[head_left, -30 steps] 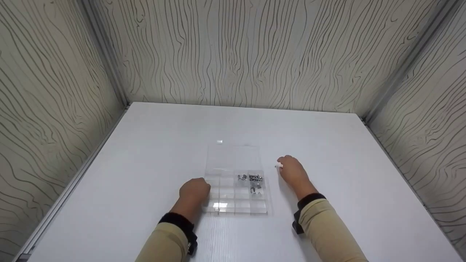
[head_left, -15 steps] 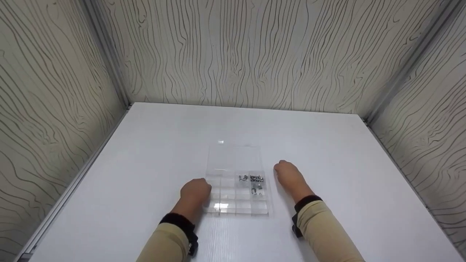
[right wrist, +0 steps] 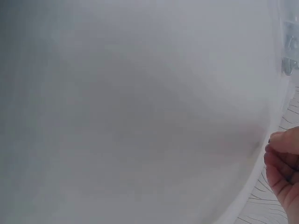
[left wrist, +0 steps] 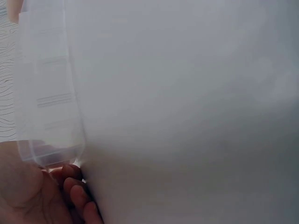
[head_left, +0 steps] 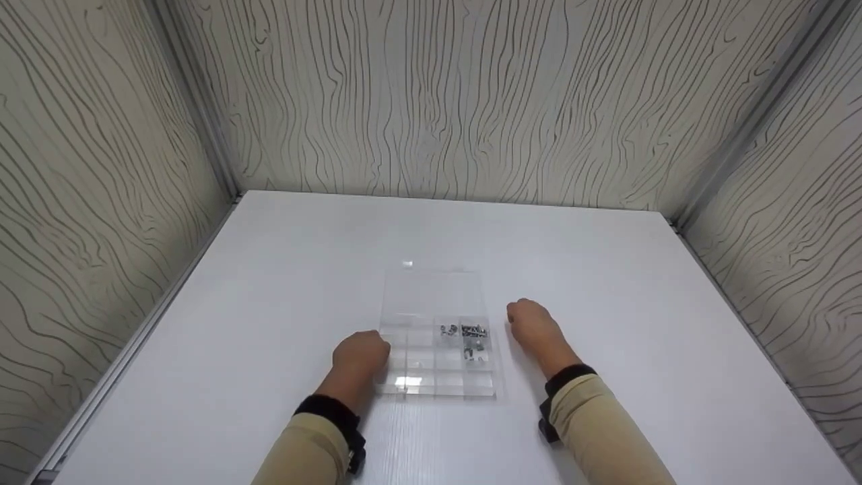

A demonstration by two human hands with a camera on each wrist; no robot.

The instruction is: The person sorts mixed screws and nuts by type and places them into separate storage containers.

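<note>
A clear plastic compartment box (head_left: 421,378) lies on the white table with its clear lid (head_left: 431,294) folded back on the far side. Small silvery metal pieces (head_left: 474,331), screw-like, sit in several of its upper right compartments. My left hand (head_left: 361,354) grips the box's left edge, thumb and curled fingers at its corner in the left wrist view. To the right of the box, my right hand (head_left: 536,330) is low over the table, apart from the box. Between its thumb and fingertip it pinches a tiny dark metal piece (right wrist: 269,141), mostly hidden, whose kind I cannot tell.
White tabletop (head_left: 303,269) surrounds the box on all sides. Wood-grain patterned panels (head_left: 431,101) rise behind and at both sides, with grey metal posts at the corners. Black straps with cameras (head_left: 551,421) are worn on both wrists.
My right hand has come slightly nearer and its fingers have closed over the tiny piece that lay on the table by its fingertips. The left hand and box have stayed put.
</note>
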